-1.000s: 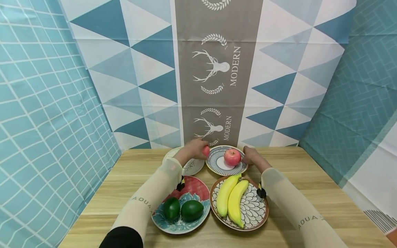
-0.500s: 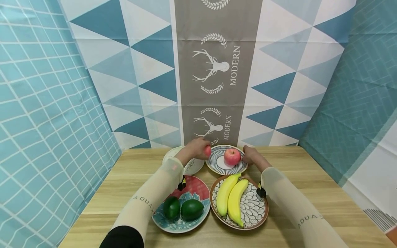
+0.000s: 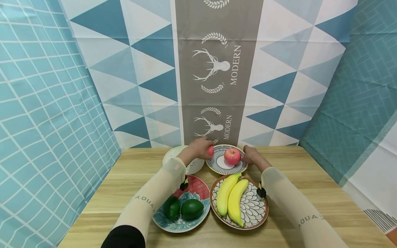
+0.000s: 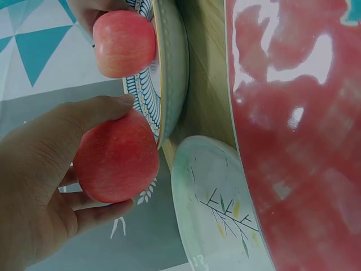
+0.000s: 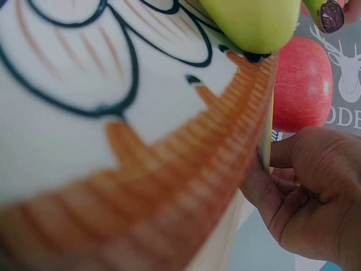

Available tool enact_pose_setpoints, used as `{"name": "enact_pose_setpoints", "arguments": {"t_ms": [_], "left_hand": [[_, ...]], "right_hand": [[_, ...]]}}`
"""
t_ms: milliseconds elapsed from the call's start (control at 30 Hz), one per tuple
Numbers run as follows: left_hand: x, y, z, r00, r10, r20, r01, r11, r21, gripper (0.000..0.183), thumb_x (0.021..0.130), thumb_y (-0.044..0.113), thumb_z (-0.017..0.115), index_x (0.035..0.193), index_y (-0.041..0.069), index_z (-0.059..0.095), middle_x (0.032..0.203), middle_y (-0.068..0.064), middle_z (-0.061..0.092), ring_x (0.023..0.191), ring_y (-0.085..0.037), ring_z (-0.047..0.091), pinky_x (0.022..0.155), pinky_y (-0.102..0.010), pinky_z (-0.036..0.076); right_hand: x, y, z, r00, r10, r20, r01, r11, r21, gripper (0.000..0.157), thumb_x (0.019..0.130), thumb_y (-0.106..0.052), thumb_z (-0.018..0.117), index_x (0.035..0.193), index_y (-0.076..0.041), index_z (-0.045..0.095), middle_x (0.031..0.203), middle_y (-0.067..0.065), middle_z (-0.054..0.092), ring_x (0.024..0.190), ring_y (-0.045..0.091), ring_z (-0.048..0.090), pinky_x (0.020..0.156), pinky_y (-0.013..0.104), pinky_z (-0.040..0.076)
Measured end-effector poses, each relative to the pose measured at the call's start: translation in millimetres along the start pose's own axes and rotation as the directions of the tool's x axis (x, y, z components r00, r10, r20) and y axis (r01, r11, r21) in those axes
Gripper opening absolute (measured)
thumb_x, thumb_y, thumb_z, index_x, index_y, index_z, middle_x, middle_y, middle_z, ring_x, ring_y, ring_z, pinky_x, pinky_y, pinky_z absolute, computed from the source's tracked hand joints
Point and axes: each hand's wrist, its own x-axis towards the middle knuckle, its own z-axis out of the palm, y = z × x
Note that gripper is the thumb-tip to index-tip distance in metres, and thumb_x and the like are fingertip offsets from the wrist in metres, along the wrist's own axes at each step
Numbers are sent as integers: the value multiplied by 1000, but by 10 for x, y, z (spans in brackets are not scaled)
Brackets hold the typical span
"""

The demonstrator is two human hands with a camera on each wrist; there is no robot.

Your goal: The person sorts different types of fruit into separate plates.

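My left hand [image 3: 198,148] holds a red apple [image 4: 115,158], thumb on one side and fingers on the other, above the gap between the two back plates. A second apple [image 3: 232,156] sits in the blue-striped plate [image 3: 218,166] at the back right. At that plate's right edge, my right hand [image 3: 253,156] pinches the rim; in the right wrist view the brown-rimmed plate partly hides the fingertips. Beneath my left hand and forearm lies the pale plate with a twig pattern [image 4: 206,169], partly covered in the head view.
Two green avocado-like fruits [image 3: 191,209] lie on the red and teal plate [image 3: 198,186] at front left. Two bananas [image 3: 237,203] rest on the brown-rimmed plate [image 3: 255,210] at front right. A patterned cloth wall [image 3: 217,69] rises behind the wooden table [image 3: 297,172].
My left hand has shifted slightly to the right with its apple, closer to the striped plate. My right hand has stayed at the plate's rim.
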Motion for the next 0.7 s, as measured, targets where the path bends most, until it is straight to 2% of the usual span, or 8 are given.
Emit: {"name": "enact_pose_setpoints", "arguments": {"t_ms": [367, 600, 700], "left_hand": [[81, 152, 24, 999, -20, 41, 19, 999, 35, 60, 84, 41, 84, 138, 22, 68, 129, -10, 61, 112, -26, 62, 95, -42, 54], [121, 248, 65, 999, 1, 36, -1, 1000, 10, 61, 83, 42, 86, 138, 20, 68, 126, -10, 62, 108, -26, 64, 93, -42, 55], [153, 274, 102, 999, 12, 47, -12, 1000, 17, 62, 84, 43, 84, 140, 21, 67, 130, -10, 62, 111, -26, 64, 96, -43, 54]], "right_hand": [[47, 34, 28, 1000, 0, 2, 0, 1000, 12, 29, 90, -2, 67, 112, 7, 51, 100, 25, 60, 81, 33, 65, 56, 33, 58], [33, 21, 25, 1000, -2, 0, 2, 1000, -4, 28, 91, -3, 68, 111, 7, 51, 99, 24, 60, 80, 32, 65, 56, 32, 57], [24, 14, 17, 1000, -2, -4, 2, 1000, -14, 28, 91, -4, 68, 111, 6, 51, 99, 24, 60, 82, 32, 64, 56, 32, 57]]}}
